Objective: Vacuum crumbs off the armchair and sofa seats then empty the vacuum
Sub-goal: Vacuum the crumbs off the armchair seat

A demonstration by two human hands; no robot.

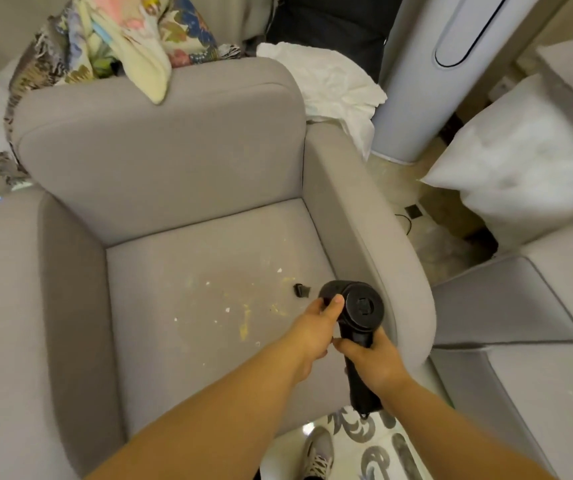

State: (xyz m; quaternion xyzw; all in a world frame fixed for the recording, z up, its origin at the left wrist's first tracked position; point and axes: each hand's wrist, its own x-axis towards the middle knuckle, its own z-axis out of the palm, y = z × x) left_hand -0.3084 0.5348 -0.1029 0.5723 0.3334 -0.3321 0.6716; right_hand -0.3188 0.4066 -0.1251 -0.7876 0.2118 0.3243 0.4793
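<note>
Now I see one vacuum (356, 308) over one armchair (160, 161); two hands: right hand (377, 363) grips handle, left hand (316, 327) fingers curl on body; crumbs (243, 327) too many to count.

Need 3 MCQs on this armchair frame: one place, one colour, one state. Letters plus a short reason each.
1. Where do the crumbs lie?
A. on the armchair seat
B. on the backrest
C. on the floor rug

2. What colour is the handheld vacuum?
A. white
B. red
C. black

3. How is the vacuum held?
A. in one hand
B. in both hands
C. lying on the seat untouched

Answers: 1 A, yellow and white bits dot the seat cushion. 2 C, body and handle are black. 3 B, the right hand grips the handle while the left hand holds the body.
</note>
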